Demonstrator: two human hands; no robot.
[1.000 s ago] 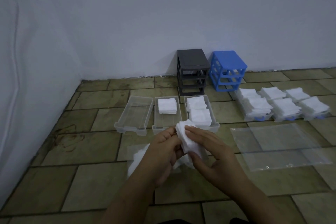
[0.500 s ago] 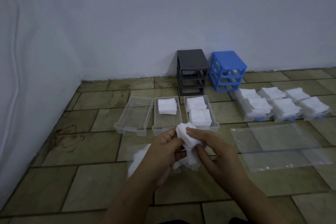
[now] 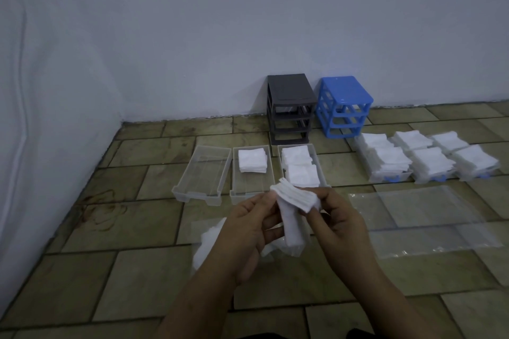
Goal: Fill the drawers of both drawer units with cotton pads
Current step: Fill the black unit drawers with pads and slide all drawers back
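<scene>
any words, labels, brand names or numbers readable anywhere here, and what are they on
None can be read.
Grey drawer unit: no lettering shows.
Blue drawer unit: none shows.
Clear drawers: plain.
Plastic bags: no print visible.
Cotton pads held in both hands: blank.

White was everywhere: the cotton pads (image 3: 296,198) between the hands were plain white, and so was the stack (image 3: 252,160) in the middle clear drawer (image 3: 252,190). The left drawer (image 3: 202,173) was see-through, colourless plastic. One drawer unit (image 3: 290,109) stood dark grey, its neighbour (image 3: 343,106) bright blue. More white pad stacks (image 3: 429,158) sat on the right, with bits of blue showing beneath them. The plastic bag (image 3: 418,217) was clear and glossy. The floor (image 3: 132,231) was olive-brown tiles with dark grout lines and a reddish-brown stain (image 3: 102,205). The wall (image 3: 248,22) was plain pale blue-grey.
</scene>
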